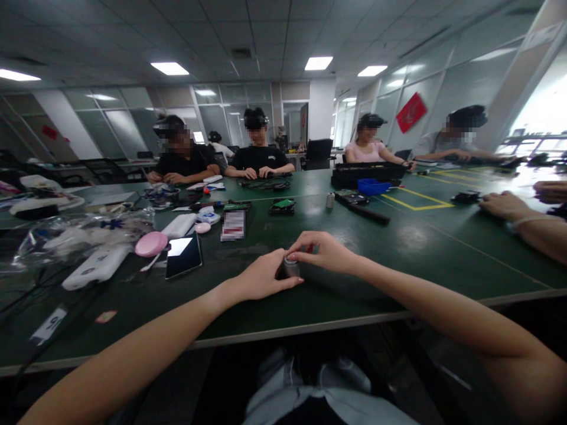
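Left hand (266,276) wrapped round metal cylinder (292,267); right hand (325,251) pinching its top. Table edge (310,329) nearer body; open tabletop (420,254) rightward.

Left hand (262,277) curls inward beside the right hand (324,250), which arches, pinching.

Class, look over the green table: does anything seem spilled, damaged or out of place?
No spill or damage is evident. What looks untidy is the left side of the green table, where crumpled clear plastic lies jumbled near a pink round case. The small metal cylinder in the left hand looks upright.
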Tool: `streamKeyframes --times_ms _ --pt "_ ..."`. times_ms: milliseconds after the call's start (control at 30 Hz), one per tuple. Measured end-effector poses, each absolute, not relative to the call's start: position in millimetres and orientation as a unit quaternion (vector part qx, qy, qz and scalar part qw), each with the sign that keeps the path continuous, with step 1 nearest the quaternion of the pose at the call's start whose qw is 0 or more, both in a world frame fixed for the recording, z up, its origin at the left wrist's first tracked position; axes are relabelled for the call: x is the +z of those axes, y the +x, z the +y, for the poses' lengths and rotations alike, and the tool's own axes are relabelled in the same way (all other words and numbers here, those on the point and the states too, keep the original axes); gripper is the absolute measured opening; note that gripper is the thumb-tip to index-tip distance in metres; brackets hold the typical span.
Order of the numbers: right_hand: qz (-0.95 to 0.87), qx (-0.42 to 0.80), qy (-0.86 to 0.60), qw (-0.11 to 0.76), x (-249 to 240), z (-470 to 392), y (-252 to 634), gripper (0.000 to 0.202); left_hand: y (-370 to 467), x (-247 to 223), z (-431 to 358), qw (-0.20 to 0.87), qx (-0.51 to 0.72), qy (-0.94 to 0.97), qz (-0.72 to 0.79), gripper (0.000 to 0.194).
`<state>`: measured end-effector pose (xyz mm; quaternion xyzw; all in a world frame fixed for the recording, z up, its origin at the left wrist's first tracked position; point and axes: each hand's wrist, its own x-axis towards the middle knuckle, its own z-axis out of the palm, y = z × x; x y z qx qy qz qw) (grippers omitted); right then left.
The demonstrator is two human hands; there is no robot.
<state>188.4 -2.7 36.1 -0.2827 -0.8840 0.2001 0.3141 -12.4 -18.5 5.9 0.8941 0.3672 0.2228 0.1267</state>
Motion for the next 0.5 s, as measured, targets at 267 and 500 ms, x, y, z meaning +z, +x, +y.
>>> streamKeyframes --times_ms 267,500 --pt "-0.901 0.118 -0.254 0.331 35 -3 190 0.019 -12 9 -21 0.14 0.219 0.891 0.373 0.048" --pt "-0.881 0.08 -0.293 0.364 35 16 205 0.019 -12 12 -22 0.139 0.212 0.899 0.357 0.038"
